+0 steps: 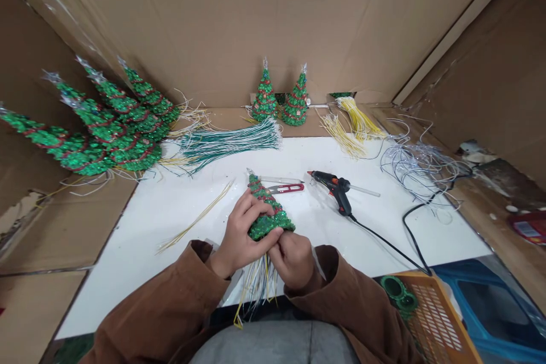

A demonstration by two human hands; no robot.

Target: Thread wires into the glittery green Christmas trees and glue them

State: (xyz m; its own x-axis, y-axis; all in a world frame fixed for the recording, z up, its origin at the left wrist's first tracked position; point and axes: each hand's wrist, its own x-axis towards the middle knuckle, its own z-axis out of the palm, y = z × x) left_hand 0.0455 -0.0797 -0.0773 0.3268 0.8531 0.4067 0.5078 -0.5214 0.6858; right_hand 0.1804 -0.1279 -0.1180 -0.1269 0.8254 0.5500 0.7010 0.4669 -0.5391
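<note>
A small green miniature Christmas tree (265, 196) with red garland lies tilted in front of me, its tip pointing away. My left hand (245, 230) is wrapped around the tree's side, thumb near the base. At the open underside, my right hand (292, 257) has its fingers curled in; what they pinch is hidden. White, yellow and dark green wires (258, 281) hang from the base toward my lap. Just beyond the tree lie red-handled thread snips (286, 188) and a thin pale stick (279, 180). To the right rests a black hot glue gun (335, 187) with a glue stick in it.
Several finished trees (115, 125) lean at the left; two more trees (294, 99) stand at the back. Bundles of green-white wires (230, 139) and yellow wires (358, 118) lie behind. Tangled clear wire (420, 168), the glue gun's cord (390, 244) and an orange basket (443, 318) are right.
</note>
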